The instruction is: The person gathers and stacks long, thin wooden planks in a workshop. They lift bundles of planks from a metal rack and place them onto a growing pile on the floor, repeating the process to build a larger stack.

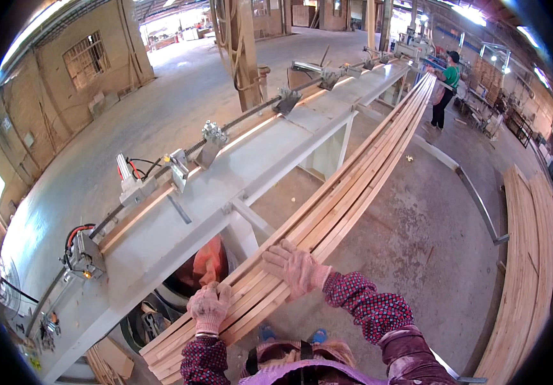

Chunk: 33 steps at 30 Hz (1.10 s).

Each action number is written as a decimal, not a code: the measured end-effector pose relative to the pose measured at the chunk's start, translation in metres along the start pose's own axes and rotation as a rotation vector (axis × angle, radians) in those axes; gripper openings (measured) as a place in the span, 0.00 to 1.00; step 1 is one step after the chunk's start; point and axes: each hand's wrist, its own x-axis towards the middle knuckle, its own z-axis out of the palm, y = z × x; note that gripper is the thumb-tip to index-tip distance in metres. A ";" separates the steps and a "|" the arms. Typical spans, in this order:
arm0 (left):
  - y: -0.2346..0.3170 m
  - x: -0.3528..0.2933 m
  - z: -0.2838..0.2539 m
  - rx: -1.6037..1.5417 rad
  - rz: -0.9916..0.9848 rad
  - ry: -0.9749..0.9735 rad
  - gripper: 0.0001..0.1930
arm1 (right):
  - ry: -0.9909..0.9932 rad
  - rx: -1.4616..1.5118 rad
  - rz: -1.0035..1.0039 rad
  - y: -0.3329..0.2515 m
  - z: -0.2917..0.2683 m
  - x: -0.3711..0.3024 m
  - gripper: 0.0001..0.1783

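Note:
Several long, narrow wooden strips [347, 199] lie side by side in front of me, running from the lower left to the far right beside a long grey machine bench. My left hand [209, 309], in a pinkish work glove, curls over the bench-side edge of the strips near their close end. Farther along, my right hand [297, 266], also gloved, rests across the top of the strips with its fingers stretched out. On the far side of the bench [276, 151], another wooden strip [136, 221] lies along the row of metal clamps [211, 142].
A person in a green top [448, 80] stands at the strips' far end. Stacked boards [519, 263] lie at the right, near a bent metal rail [469, 183]. Under the bench are a dark tub with red cloth [209, 260] and some wood offcuts [100, 362]. A post [245, 64] stands behind the bench.

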 end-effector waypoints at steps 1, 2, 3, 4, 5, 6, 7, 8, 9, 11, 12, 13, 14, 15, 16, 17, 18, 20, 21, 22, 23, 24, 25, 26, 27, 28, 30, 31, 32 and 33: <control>0.002 0.001 -0.001 0.002 0.001 -0.005 0.27 | 0.025 0.015 -0.002 0.002 0.005 -0.002 0.56; 0.003 0.001 -0.002 -0.001 0.005 -0.012 0.27 | 0.050 0.031 -0.005 0.003 0.010 -0.004 0.57; 0.003 0.001 -0.003 0.000 0.002 -0.019 0.27 | 0.028 0.026 0.000 0.002 0.006 -0.002 0.57; 0.002 0.000 -0.003 0.000 0.000 -0.025 0.27 | 0.006 0.021 0.005 0.000 0.001 -0.001 0.57; 0.001 0.000 -0.003 0.003 0.000 -0.014 0.27 | -0.016 0.016 0.011 -0.002 -0.002 0.001 0.58; 0.000 -0.001 -0.002 0.004 0.001 -0.002 0.27 | -0.009 0.015 0.008 -0.001 -0.001 0.000 0.58; 0.000 -0.001 -0.002 0.005 0.001 0.009 0.26 | -0.001 0.014 0.005 0.000 0.002 0.000 0.58; 0.000 -0.001 -0.002 0.007 0.000 0.000 0.26 | 0.006 0.013 0.002 0.000 0.004 0.000 0.57; -0.001 -0.001 -0.002 0.009 -0.003 -0.007 0.26 | -0.002 0.018 0.003 -0.001 0.002 0.000 0.57; 0.000 -0.001 -0.002 -0.002 -0.001 -0.005 0.26 | -0.020 0.027 0.005 -0.002 -0.004 0.000 0.56; 0.001 0.000 -0.002 -0.013 0.003 0.005 0.26 | -0.010 0.021 0.005 -0.002 -0.004 0.000 0.56; 0.002 0.000 -0.001 -0.026 0.007 0.015 0.26 | -0.001 0.015 0.006 -0.001 -0.004 -0.001 0.55; 0.003 0.000 0.000 -0.027 0.021 0.023 0.26 | 0.008 0.009 0.008 0.000 -0.004 -0.003 0.55; 0.002 0.000 0.002 -0.025 0.030 0.031 0.26 | 0.017 0.008 0.010 0.000 -0.004 -0.003 0.55; 0.001 0.000 0.003 -0.024 0.040 0.039 0.26 | 0.025 0.007 0.013 -0.001 -0.005 -0.004 0.55; 0.001 0.000 0.005 -0.036 0.051 0.051 0.25 | 0.032 0.006 0.016 0.000 -0.006 -0.005 0.55; -0.002 -0.001 0.004 -0.043 0.053 0.064 0.25 | 0.044 0.008 0.006 -0.002 -0.004 -0.003 0.54; -0.008 0.002 0.009 -0.046 0.068 0.068 0.25 | 0.066 0.013 -0.021 -0.002 -0.002 0.003 0.54; -0.015 0.005 0.016 -0.045 0.072 0.059 0.25 | 0.000 -0.030 -0.006 -0.004 -0.004 0.007 0.55; -0.017 0.001 0.014 -0.038 0.065 0.041 0.24 | -0.069 -0.062 0.001 -0.004 -0.003 0.007 0.56; -0.016 0.000 0.012 -0.043 0.058 0.045 0.24 | -0.138 -0.095 0.003 -0.003 -0.001 0.008 0.57; -0.007 0.000 0.003 -0.047 0.047 0.043 0.24 | -0.106 -0.083 -0.001 -0.002 0.002 0.007 0.57; 0.005 0.000 -0.002 -0.074 0.063 0.064 0.24 | -0.083 -0.074 0.003 0.003 0.006 0.001 0.57; 0.013 0.002 -0.004 -0.102 0.093 0.084 0.24 | -0.058 -0.069 0.023 0.008 0.008 -0.006 0.57; -0.012 0.000 0.013 -0.057 0.137 0.143 0.24 | -0.061 -0.072 0.002 0.002 0.007 0.005 0.58; -0.016 -0.001 0.017 -0.051 0.129 0.133 0.24 | -0.078 -0.084 0.013 0.000 0.004 0.006 0.58; 0.000 0.000 -0.003 -0.063 0.050 0.070 0.24 | -0.089 -0.083 0.034 -0.005 -0.001 0.003 0.58; 0.002 0.004 -0.011 -0.022 0.017 -0.070 0.26 | -0.076 -0.071 0.031 -0.006 -0.004 0.005 0.58; -0.005 0.001 -0.011 -0.043 0.062 -0.023 0.26 | -0.063 -0.059 0.030 -0.006 -0.004 0.006 0.59; -0.008 -0.001 -0.010 -0.068 0.112 0.020 0.26 | -0.040 -0.045 0.016 -0.005 -0.003 0.006 0.58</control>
